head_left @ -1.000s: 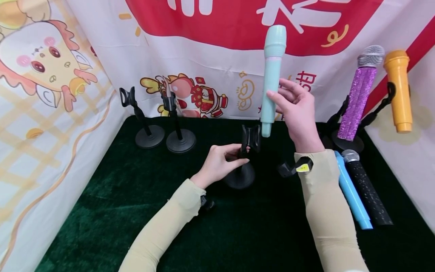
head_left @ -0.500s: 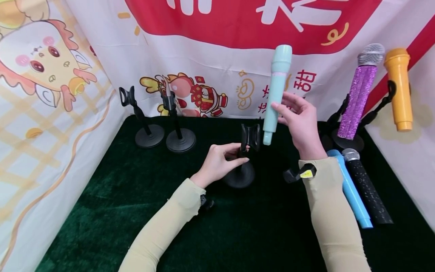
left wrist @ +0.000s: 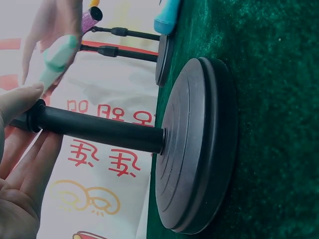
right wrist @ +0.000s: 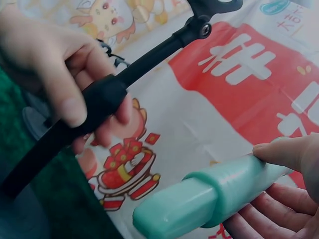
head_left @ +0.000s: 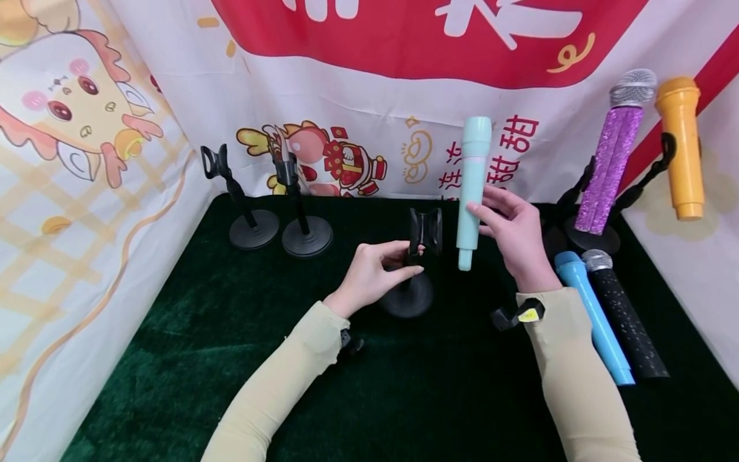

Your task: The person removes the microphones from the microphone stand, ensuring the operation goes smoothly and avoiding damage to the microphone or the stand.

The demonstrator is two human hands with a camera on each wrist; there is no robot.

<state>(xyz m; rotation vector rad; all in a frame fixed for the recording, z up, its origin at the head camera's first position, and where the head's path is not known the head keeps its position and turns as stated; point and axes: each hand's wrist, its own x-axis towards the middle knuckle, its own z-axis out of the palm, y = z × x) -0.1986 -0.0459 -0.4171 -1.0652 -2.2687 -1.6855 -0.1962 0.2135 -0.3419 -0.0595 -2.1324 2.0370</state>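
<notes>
My right hand (head_left: 516, 234) pinches a mint-green microphone (head_left: 474, 173) between thumb and fingers, upright with its head at the top. It hangs just right of the black microphone stand (head_left: 426, 232) in the head view, apart from the clip. My left hand (head_left: 378, 273) grips that stand's pole below the clip. In the left wrist view the stand's round base (left wrist: 187, 144) sits on the green cloth. The right wrist view shows the narrow tail end of the mint-green microphone (right wrist: 174, 206) and the stand's pole (right wrist: 152, 60) held in the left hand.
Two black stands with bare clips (head_left: 254, 228) (head_left: 307, 235) stand at the back left. At the right, a purple glitter microphone (head_left: 611, 167) and an orange microphone (head_left: 680, 151) rest in stands. A blue microphone (head_left: 597, 321) and a black one (head_left: 626, 317) lie on the green cloth (head_left: 190, 359).
My right hand has lowered the mint-green microphone and moved it slightly right, bringing it more upright. The left hand stays on the stand, which has not moved.
</notes>
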